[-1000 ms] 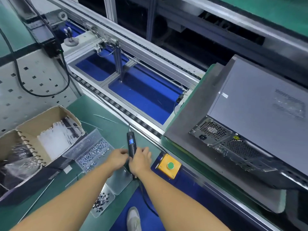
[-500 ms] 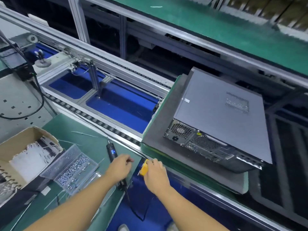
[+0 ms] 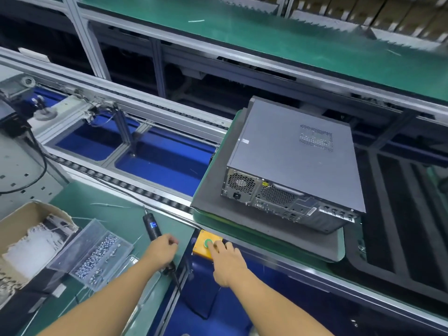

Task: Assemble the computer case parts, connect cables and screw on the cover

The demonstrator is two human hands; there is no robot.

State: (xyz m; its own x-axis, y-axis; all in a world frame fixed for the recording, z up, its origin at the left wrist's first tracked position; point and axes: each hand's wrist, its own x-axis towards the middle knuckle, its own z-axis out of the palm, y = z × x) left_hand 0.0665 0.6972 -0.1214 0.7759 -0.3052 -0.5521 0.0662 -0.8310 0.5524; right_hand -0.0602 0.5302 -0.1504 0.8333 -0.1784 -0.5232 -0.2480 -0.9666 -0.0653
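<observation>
Touching the green button (image 3: 207, 243) at 6 o'clock with a forefinger, the right hand (image 3: 226, 260) lay otherwise relaxed, while the left hand (image 3: 161, 249) curled its fingers round the electric screwdriver (image 3: 151, 225) at 7 o'clock. The closed computer case (image 3: 298, 161) sat on its pallet (image 3: 213, 202) at 2 o'clock; a press risked sending it onward with cover screws unchecked.

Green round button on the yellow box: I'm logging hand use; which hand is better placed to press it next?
Right. The right hand has a straight finger at the green round button on the yellow box; the left hand grips the black electric screwdriver beside it.
</observation>
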